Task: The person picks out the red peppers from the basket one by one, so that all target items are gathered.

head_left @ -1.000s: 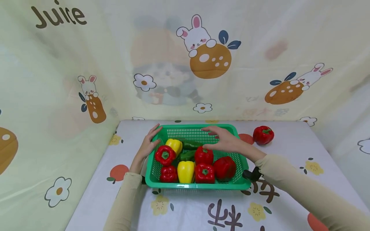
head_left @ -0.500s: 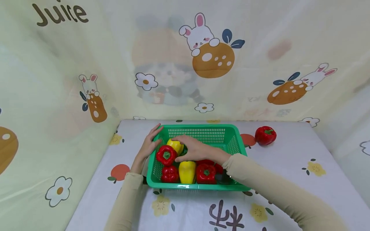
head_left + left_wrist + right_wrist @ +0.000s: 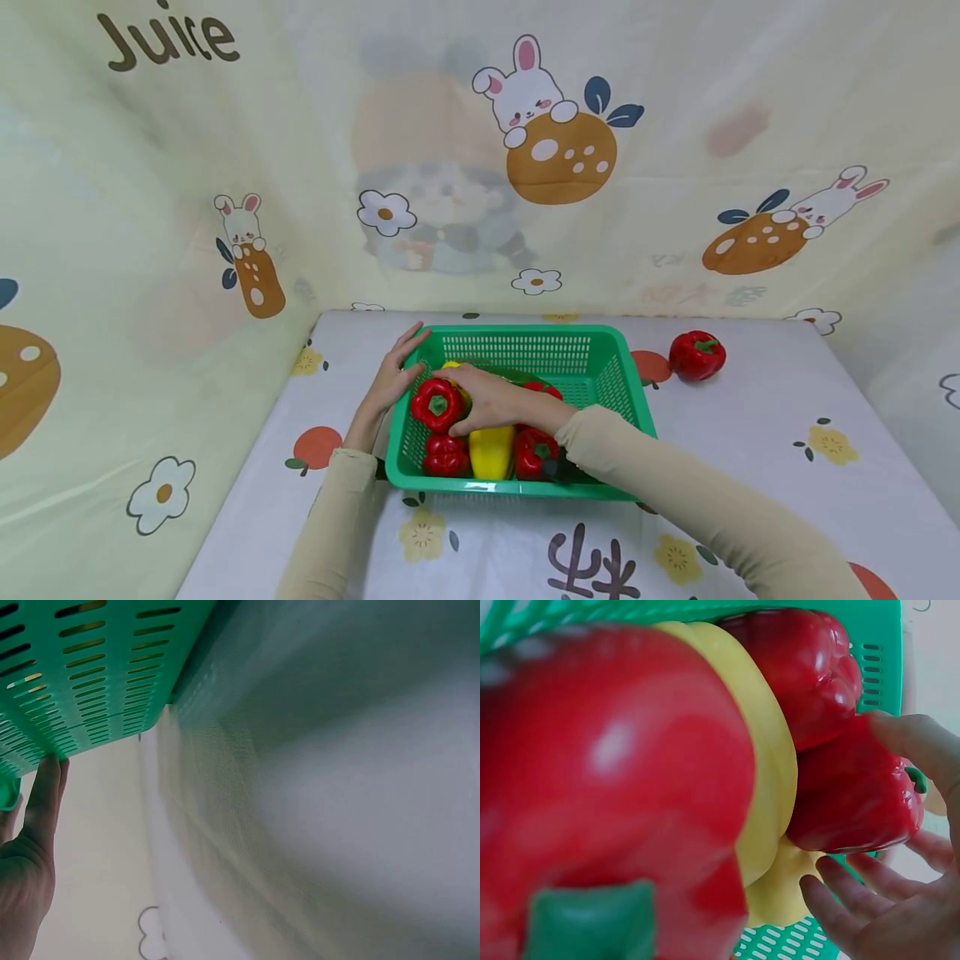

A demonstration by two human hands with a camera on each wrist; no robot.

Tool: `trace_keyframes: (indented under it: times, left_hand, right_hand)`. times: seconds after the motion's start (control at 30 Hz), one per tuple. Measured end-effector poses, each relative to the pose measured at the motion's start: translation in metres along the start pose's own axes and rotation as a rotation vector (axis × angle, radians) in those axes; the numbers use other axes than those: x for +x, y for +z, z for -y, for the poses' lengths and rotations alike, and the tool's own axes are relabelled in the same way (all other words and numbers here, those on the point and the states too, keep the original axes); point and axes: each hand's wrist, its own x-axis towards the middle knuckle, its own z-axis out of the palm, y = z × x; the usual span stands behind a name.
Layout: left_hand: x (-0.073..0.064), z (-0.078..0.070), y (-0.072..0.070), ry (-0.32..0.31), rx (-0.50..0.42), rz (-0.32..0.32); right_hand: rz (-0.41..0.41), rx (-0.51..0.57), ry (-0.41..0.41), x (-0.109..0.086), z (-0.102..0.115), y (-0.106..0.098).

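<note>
A green plastic basket (image 3: 525, 492) holds several red and yellow bell peppers and a long green vegetable. My left hand (image 3: 393, 377) grips its left rim near the back corner, with the thumb over the edge. In the left wrist view, straight fingers (image 3: 46, 796) press against the basket's slotted outer wall. My right hand (image 3: 487, 398) reaches in and grips a red bell pepper (image 3: 437, 406) at the left, its thumb on one side and fingers on the other. Below that sits another red pepper (image 3: 446, 456), beside a yellow pepper (image 3: 492, 454). The right hand partly hides the middle peppers.
One loose red bell pepper (image 3: 697, 356) lies on the patterned tablecloth (image 3: 750, 417), right of the basket. A printed curtain (image 3: 450, 125) stands behind the table and on both sides.
My right hand has moved left and down from above the basket's right half to the red pepper at the left, and now grips it. The left hand stays at the rim.
</note>
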Motion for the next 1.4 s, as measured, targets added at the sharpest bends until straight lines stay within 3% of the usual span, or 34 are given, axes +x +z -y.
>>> trace_keyframes:
  times: [0.1,0.3,0.53,0.7,0.73,0.97,1.4]
  left_hand:
    - [-0.001,-0.006,0.001,0.002,-0.012,0.009]
    - [-0.005,-0.032,0.000,0.002,-0.037,0.034]
    - [0.000,-0.003,0.003,0.049,0.004,0.010]
    - [0.001,0.003,0.003,0.065,0.008,-0.003]
    - [0.001,0.002,0.003,0.057,0.010,-0.002]
    - [-0.008,-0.044,-0.002,-0.038,-0.001,0.053]
    - [-0.008,-0.042,-0.001,-0.041,0.007,0.036]
  right_hand:
    - [-0.004,-0.005,-0.010,0.003,0.000,0.002]
    - [-0.011,-0.035,-0.005,0.007,-0.001,0.004]
    - [-0.042,-0.015,-0.004,0.006,-0.002,0.003]
    - [-0.067,-0.023,0.040,0.004,-0.001,0.002]
    - [-0.071,-0.019,0.055,0.003,-0.002,0.002]
    - [-0.082,0.008,0.085,-0.001,-0.007,0.002]
    - [-0.084,0.052,0.040,-0.010,-0.013,-0.008]
